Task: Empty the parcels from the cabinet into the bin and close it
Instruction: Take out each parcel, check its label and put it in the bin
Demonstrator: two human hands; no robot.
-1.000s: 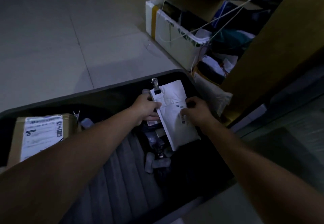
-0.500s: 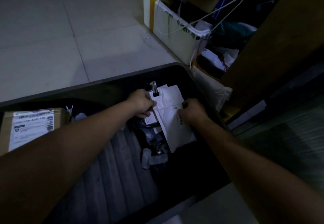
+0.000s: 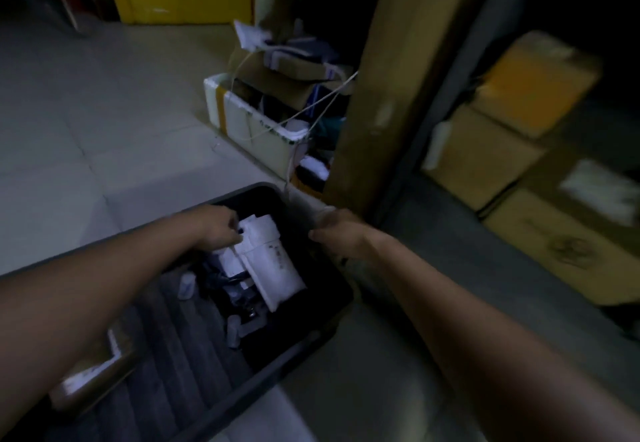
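The black bin (image 3: pixel 277 367) sits open on the floor in the lower middle of the frame. A white padded mailer (image 3: pixel 277 265) lies flat in its upper end on dark clutter, and the left hand (image 3: pixel 220 230) pinches its top corner. A labelled cardboard box (image 3: pixel 86 376) lies at the bin's lower left. At right the cabinet (image 3: pixel 367 102) stands open, with brown boxes (image 3: pixel 485 157) stacked inside.

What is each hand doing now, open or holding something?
Left hand: pinches the white parcel at its corner.
Right hand: loosely curled, holding nothing.
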